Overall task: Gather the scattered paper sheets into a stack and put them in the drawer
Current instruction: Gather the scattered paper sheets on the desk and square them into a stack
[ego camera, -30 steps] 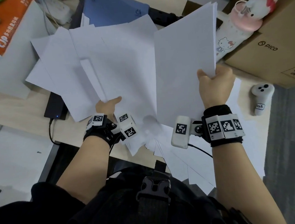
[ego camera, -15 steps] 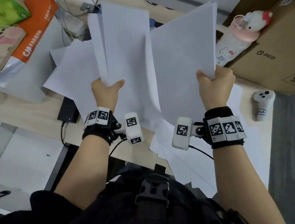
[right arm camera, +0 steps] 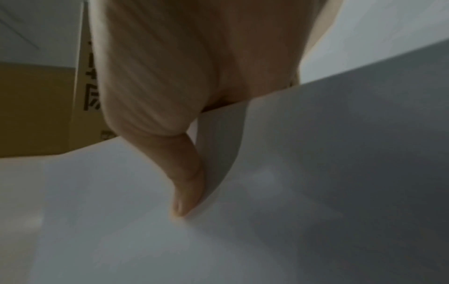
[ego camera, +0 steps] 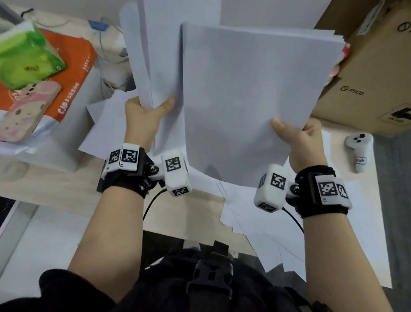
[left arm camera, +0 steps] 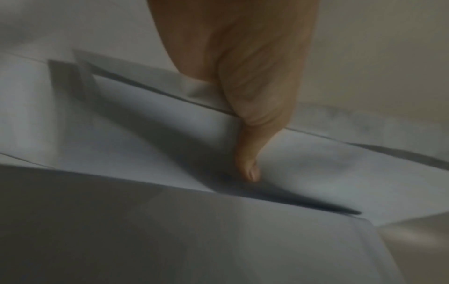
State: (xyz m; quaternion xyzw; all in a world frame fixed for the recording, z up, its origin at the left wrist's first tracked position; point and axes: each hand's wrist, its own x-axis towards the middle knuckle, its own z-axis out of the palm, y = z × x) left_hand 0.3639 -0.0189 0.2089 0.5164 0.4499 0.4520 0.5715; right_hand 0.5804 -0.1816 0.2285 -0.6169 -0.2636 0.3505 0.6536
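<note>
White sheets (ego camera: 156, 49) pinched in left hand (ego camera: 144, 116); right hand (ego camera: 299, 143) grips paper stack (ego camera: 249, 98)

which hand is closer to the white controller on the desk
Right. The right hand, gripping a paper stack, sits just left of the controller; the left hand holds sheets farther left, beyond that stack.

Both my arms are raised before me; my left hand (ego camera: 144, 114) and right hand (ego camera: 299, 141) each pinch, thumbs forward.
</note>
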